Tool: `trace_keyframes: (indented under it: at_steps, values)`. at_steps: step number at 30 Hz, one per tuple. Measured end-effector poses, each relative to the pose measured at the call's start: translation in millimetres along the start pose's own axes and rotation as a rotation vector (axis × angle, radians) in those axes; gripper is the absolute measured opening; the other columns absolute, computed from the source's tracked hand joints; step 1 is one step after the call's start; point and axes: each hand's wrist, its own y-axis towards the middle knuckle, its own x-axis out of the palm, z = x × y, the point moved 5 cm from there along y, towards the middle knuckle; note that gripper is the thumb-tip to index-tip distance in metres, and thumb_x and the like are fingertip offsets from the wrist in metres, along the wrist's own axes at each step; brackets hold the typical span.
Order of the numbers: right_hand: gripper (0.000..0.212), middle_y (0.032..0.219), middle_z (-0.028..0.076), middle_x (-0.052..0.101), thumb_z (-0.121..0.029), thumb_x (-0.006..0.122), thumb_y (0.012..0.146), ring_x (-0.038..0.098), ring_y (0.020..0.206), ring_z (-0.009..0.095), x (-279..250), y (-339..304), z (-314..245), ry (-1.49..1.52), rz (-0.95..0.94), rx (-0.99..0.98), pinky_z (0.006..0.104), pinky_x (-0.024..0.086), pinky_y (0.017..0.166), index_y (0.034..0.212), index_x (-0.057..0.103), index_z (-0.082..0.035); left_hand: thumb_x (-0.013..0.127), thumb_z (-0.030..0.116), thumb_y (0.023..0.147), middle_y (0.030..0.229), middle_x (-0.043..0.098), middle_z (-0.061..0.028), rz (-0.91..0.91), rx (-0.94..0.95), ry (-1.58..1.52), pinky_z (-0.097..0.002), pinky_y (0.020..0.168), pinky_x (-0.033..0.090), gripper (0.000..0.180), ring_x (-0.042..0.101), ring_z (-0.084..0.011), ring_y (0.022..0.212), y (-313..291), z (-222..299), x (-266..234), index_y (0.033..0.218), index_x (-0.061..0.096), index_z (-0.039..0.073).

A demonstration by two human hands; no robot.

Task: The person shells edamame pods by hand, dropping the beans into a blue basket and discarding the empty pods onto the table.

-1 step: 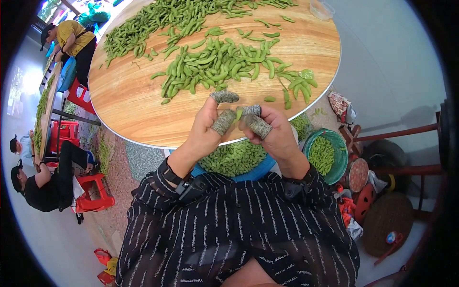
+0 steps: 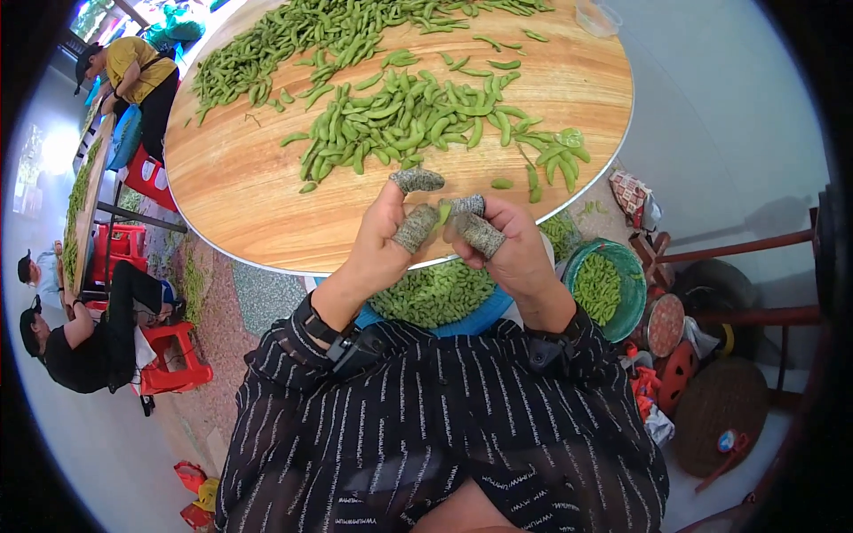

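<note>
A small green soybean pod is pinched between my two hands just above the table's near edge. My left hand has grey knitted covers on its thumb and forefinger; the covered thumb presses toward the pod while the forefinger stands apart above. My right hand, with similar covers, closes on the pod from the other side. Below my hands, a blue basin holds many shelled green beans. Beyond them, a heap of unshelled soybean pods lies on the round wooden table.
A larger pod pile covers the table's far side. To the right stand a green basin of pods or beans and a dark red wooden frame. People work at another table on the left, near red stools.
</note>
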Motion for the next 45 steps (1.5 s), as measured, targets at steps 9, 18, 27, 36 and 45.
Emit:
trace_keyframes:
  at_steps: [9,18,27,36,45]
  values:
    - [0.009,0.063,0.000,0.051,-0.011,0.054,0.082,0.043,0.051,0.004,6.6,1.5,8.2,0.009,-0.047,0.021,0.0168,0.032,0.043,0.083,0.054,-0.003,0.047,0.013,0.085,0.057,0.045,0.0023,-0.001,0.067,0.090,-0.0174,0.044,0.028,0.035,0.039,-0.0027,0.049,-4.6,4.7,-1.8,0.115,0.035,0.002]
    - [0.008,0.069,-0.001,0.055,-0.007,0.053,0.081,0.046,0.055,0.003,5.3,2.0,6.7,0.117,0.006,0.036,0.0158,0.034,0.045,0.088,0.055,-0.004,0.058,0.013,0.077,0.062,0.052,-0.0094,0.090,0.547,1.156,-0.0292,0.048,0.038,0.027,0.051,-0.0245,0.053,-15.5,20.5,1.8,0.098,0.046,0.002]
    - [0.009,0.072,-0.002,0.054,-0.005,0.055,0.080,0.046,0.060,0.003,9.8,2.3,4.3,0.016,-0.111,-0.089,0.0166,0.037,0.052,0.089,0.055,-0.002,0.052,0.025,0.084,0.054,0.041,-0.0004,-0.034,0.022,0.149,-0.0268,0.041,0.032,0.023,0.040,-0.0138,0.044,-11.0,-21.7,-7.2,0.085,0.048,0.002]
    - [0.012,0.069,-0.002,0.053,-0.013,0.053,0.084,0.046,0.059,0.004,6.7,4.1,9.8,0.116,-0.158,0.034,0.0167,0.036,0.050,0.089,0.055,-0.003,0.043,0.026,0.089,0.056,0.036,0.0038,0.076,-0.283,-0.384,-0.0195,0.043,0.023,0.024,0.029,-0.0053,0.048,-14.4,-31.9,-2.3,0.084,0.049,0.004]
    - [0.011,0.066,-0.002,0.050,-0.013,0.052,0.084,0.044,0.054,0.003,8.9,5.3,7.8,0.036,-0.118,0.021,0.0162,0.033,0.045,0.086,0.055,-0.003,0.043,0.030,0.089,0.062,0.043,0.0029,-0.021,-0.010,0.101,-0.0198,0.048,0.032,0.030,0.038,-0.0056,0.055,-10.1,-20.6,-5.1,0.083,0.049,0.002]
